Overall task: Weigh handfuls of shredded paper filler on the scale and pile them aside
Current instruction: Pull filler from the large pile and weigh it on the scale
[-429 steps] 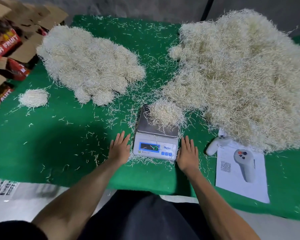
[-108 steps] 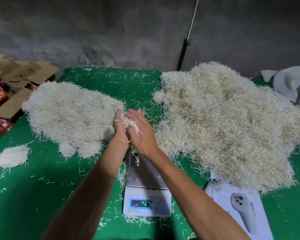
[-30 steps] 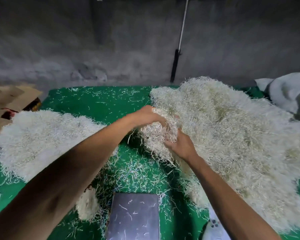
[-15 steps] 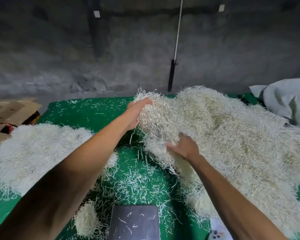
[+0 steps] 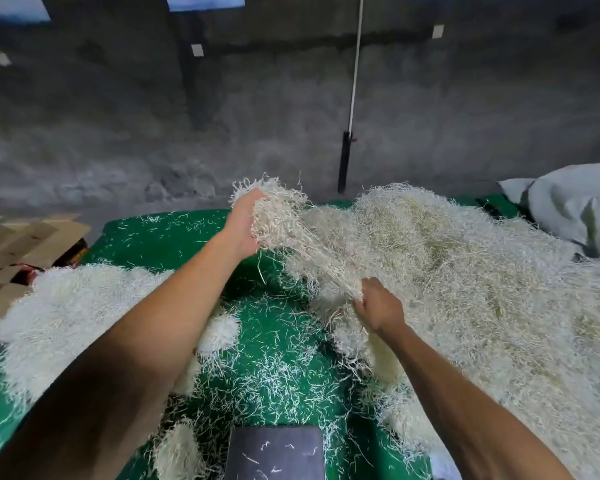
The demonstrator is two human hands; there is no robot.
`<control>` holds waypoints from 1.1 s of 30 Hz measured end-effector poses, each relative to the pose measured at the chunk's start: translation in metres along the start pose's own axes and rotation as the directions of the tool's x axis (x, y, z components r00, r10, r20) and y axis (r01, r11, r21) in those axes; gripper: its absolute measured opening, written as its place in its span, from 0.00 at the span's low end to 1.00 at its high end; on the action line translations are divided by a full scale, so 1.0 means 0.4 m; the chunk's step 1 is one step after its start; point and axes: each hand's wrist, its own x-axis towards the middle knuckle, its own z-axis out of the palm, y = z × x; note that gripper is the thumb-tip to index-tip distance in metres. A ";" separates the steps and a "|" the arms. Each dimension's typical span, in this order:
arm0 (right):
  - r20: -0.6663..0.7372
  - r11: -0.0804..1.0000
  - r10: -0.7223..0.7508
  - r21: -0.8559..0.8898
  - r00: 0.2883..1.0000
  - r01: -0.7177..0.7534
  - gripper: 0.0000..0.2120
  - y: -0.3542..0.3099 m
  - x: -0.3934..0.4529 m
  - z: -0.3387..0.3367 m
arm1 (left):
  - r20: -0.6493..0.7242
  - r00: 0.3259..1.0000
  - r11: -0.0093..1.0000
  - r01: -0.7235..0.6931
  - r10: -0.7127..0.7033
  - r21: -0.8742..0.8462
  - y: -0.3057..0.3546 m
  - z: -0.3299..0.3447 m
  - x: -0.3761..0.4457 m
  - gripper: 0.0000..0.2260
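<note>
A big heap of cream shredded paper filler [image 5: 465, 278] covers the right half of the green table. My left hand [image 5: 245, 225] is raised above the heap's left edge and holds a clump of filler [image 5: 279, 216], whose strands stretch down to my right hand [image 5: 378, 306]. My right hand grips the lower end of those strands at the heap's near left side. The scale's grey metal pan [image 5: 274, 453] shows at the bottom edge, bare but for a few stray shreds. A second, whiter pile of filler [image 5: 77, 317] lies at the left.
Loose shreds litter the green felt [image 5: 274, 358] between the two piles. Flattened cardboard boxes [image 5: 21, 244] lie off the table's left side. A grey cloth bundle [image 5: 575, 206] sits at the far right. A concrete wall with a pole [image 5: 347, 157] stands behind.
My left hand has lifted the clump higher off the big heap, drawing the strands taut, while my right hand stayed low on them. The view has tilted upward.
</note>
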 end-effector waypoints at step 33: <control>0.000 0.876 -0.003 0.482 1.000 0.002 0.06 -0.325 -0.017 -0.179 | -0.067 0.998 0.728 0.039 0.009 0.684 -0.093 -0.245 -0.189 0.51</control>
